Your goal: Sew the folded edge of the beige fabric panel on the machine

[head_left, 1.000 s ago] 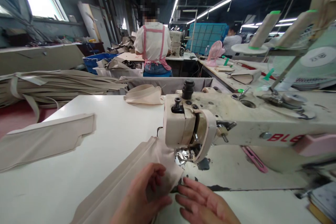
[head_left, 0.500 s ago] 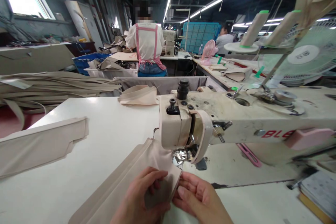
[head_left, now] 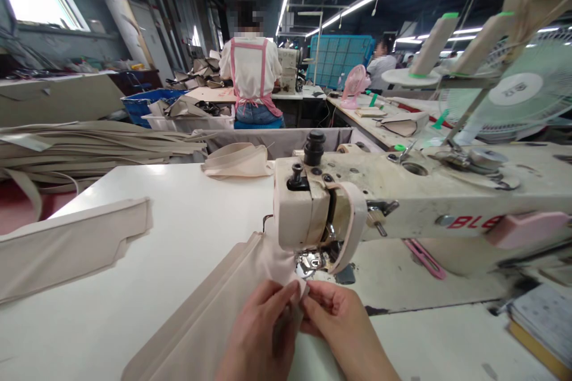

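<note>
A beige fabric panel (head_left: 210, 303) lies slantwise on the white table, its far right part reaching the presser foot (head_left: 309, 262) of a sewing machine (head_left: 299, 208). Just in front of the foot, my left hand (head_left: 266, 321) pinches the panel's edge between thumb and fingers. My right hand (head_left: 333, 315) grips the same edge close beside it, fingertips nearly meeting the left ones. A small corner of cloth stands up between the two hands. My palms hide the fabric beneath them.
Another beige piece (head_left: 75, 250) lies at the left, and a folded one (head_left: 236, 161) behind the machine head. Long fabric strips (head_left: 89, 146) are heaped beyond the table. A pink thread snipper (head_left: 424, 259) rests under the machine arm. A person (head_left: 252, 71) sits ahead, back turned.
Both hands have moved closer together and slightly forward, toward the presser foot. My left fingers have closed onto the fabric edge, which was more spread out before.
</note>
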Available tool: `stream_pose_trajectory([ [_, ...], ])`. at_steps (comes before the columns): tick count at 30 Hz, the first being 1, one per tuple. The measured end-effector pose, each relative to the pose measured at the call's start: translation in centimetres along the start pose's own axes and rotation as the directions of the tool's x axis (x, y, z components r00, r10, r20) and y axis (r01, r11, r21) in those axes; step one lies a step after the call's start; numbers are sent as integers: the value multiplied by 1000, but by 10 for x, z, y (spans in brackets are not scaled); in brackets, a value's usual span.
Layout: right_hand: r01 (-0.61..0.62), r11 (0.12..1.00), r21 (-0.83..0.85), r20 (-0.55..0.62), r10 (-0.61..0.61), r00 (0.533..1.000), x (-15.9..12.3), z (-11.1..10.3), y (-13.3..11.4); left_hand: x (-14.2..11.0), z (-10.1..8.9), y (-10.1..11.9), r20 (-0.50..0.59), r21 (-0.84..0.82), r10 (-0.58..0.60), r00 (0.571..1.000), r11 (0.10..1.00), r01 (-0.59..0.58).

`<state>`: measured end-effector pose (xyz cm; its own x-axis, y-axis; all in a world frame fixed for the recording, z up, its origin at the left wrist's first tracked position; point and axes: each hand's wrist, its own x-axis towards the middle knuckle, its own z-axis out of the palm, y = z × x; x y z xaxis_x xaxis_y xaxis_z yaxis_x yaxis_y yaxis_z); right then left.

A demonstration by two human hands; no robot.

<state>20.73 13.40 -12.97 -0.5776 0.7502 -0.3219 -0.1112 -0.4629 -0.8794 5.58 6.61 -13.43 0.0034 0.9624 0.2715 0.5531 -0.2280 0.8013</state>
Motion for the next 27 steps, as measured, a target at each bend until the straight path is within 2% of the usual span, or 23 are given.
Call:
stream_pose_trajectory([
  [5, -23, 998, 59, -24, 24, 999, 0, 4, -6, -2, 4, -7, -6, 221, 222, 975, 951, -216],
  [8, -47, 995, 90, -48, 51, 998, 0, 5, -8, -2, 5, -10, 10, 248, 318, 948, 918, -310],
  [17, -84, 986, 146, -67, 94, 993, -1, 9, -13, -2, 10, -9, 0, 207, 353, 936, 915, -345],
  [20, -101, 982, 158, -91, 116, 989, -1, 11, -16, -1, 9, -8, 2, 242, 344, 939, 911, -334],
  [22, -123, 978, 170, -109, 143, 984, -1, 12, -18, -1, 12, -7, 45, 352, 380, 924, 860, -371],
  [24, -151, 971, 185, -128, 176, 976, -2, 12, -21, 1, 16, -4, 87, 511, 424, 902, 758, -405],
  [27, -170, 971, 170, -152, 197, 969, -3, 11, -24, 2, 25, 2, 59, 671, 484, 873, 628, -394],
])
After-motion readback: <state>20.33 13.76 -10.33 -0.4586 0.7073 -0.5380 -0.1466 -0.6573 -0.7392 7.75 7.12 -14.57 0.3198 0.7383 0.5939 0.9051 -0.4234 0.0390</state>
